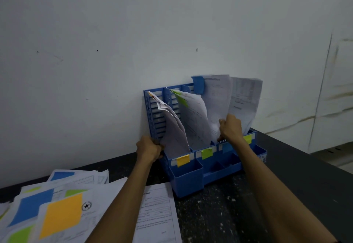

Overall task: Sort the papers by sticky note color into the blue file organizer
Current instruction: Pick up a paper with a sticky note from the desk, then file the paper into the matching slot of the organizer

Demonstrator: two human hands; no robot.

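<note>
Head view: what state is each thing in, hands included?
blue file organizer: upright against wall.
left hand: grips the organizer's left side.
right hand: grips blue-note paper.
blue-note paper: standing in blue-labelled slot.
green-note paper: leaning in green-labelled slot.
unsorted pile: lying flat on table.

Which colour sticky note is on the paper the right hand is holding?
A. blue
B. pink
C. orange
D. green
A: the right hand pinches the lower edge of a paper that has a blue sticky note at its top corner. The paper stands in the organizer slot behind the blue tag.
</note>
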